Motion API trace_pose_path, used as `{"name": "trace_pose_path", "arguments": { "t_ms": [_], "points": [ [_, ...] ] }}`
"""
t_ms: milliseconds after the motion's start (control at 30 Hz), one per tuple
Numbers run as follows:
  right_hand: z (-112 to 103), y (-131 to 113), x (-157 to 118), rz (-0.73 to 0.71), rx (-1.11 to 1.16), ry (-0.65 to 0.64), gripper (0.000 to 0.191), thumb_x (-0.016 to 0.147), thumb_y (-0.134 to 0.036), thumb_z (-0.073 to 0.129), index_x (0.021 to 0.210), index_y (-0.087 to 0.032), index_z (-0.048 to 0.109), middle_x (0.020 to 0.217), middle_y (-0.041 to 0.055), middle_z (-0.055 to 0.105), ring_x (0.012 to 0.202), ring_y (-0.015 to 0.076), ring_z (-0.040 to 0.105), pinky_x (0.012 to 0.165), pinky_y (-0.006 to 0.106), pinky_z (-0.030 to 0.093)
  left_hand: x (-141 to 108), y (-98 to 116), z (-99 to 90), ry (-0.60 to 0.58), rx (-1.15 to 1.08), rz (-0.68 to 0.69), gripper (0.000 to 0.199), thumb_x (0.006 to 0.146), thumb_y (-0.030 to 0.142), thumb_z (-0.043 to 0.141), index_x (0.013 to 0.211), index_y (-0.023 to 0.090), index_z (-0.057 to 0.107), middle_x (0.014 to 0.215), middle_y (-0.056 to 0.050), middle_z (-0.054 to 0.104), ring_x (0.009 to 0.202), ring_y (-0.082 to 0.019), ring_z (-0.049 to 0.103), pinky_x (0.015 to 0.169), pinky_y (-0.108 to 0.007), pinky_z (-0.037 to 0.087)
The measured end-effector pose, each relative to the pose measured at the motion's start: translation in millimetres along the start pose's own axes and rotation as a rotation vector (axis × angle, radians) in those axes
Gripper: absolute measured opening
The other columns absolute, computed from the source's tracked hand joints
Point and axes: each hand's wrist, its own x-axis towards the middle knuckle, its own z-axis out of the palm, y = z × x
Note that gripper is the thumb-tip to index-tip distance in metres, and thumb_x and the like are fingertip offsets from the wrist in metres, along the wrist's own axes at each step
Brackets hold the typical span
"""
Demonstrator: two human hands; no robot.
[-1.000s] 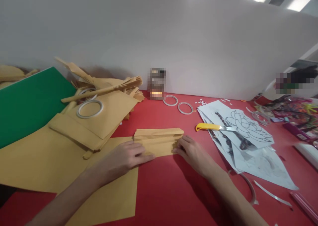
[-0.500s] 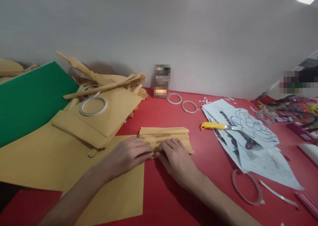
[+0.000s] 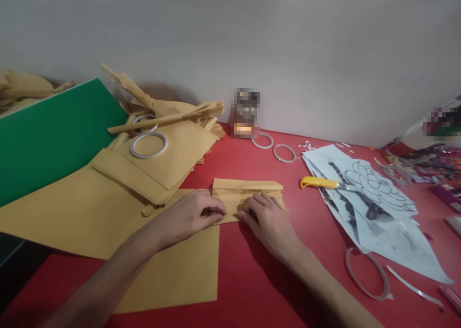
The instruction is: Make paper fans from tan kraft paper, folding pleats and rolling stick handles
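Observation:
Between my hands lies a pleated strip of tan kraft paper [image 3: 248, 186], its folds running sideways. My left hand [image 3: 196, 212] grips the paper's near left edge, thumb against curled fingers. My right hand [image 3: 268, 220] is closed on the near edge farther right, fingers bent over the folds and thumb below. Parts of the strip are hidden under the fingers. Beneath my left forearm spreads a large flat sheet of tan paper [image 3: 180, 280].
Left stand a green board [image 3: 54, 140] and a pile of tan paper [image 3: 183, 150] topped by a tape roll [image 3: 149, 145]. More tape rolls [image 3: 284, 153] lie behind. At right, a yellow-handled cutter knife [image 3: 319, 182] rests on printed drawings [image 3: 385, 241]. The table [image 3: 252, 280] is red.
The view has shifted, so everything sits farther right. My right hand has slid rightward along the near edge, widening the gap between my hands.

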Motion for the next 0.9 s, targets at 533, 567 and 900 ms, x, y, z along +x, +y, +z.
{"name": "trace_pose_path", "arguments": {
  "t_ms": [533, 567, 900],
  "points": [
    [-2.4, 3.1, 2.4, -0.012, 0.080, 0.019, 0.020, 0.103, -0.028, 0.070, 0.086, -0.023, 0.063, 0.091, 0.0017, 0.071, 0.091, 0.0222, 0.064, 0.082, 0.035, 0.040, -3.6, -1.0, 1.5, 0.001, 0.059, -0.043, 0.014, 0.099, 0.035, 0.069, 0.090, 0.025, 0.075, 0.091, 0.002, 0.076, 0.088, -0.019, 0.067, 0.076, -0.029, 0.045],
    [-2.0, 3.3, 2.6, -0.009, 0.081, 0.027, 0.021, 0.103, -0.028, 0.070, 0.085, -0.022, 0.062, 0.090, 0.0020, 0.070, 0.089, 0.0220, 0.064, 0.082, 0.035, 0.041, -3.6, -0.1, 1.7, 0.000, 0.072, -0.048, 0.019, 0.099, 0.037, 0.068, 0.087, 0.024, 0.073, 0.088, 0.002, 0.075, 0.084, -0.018, 0.066, 0.074, -0.029, 0.044],
    [-2.5, 4.7, 5.4, 0.010, 0.104, 0.007, 0.023, 0.104, -0.024, 0.068, 0.083, -0.022, 0.060, 0.093, 0.0033, 0.069, 0.088, 0.0220, 0.064, 0.082, 0.035, 0.043, -2.8, -3.6, 3.0, -0.023, 0.108, 0.119, 0.015, 0.103, 0.025, 0.062, 0.113, 0.026, 0.074, 0.113, -0.002, 0.073, 0.099, -0.020, 0.068, 0.084, -0.030, 0.045]
  ]
}}
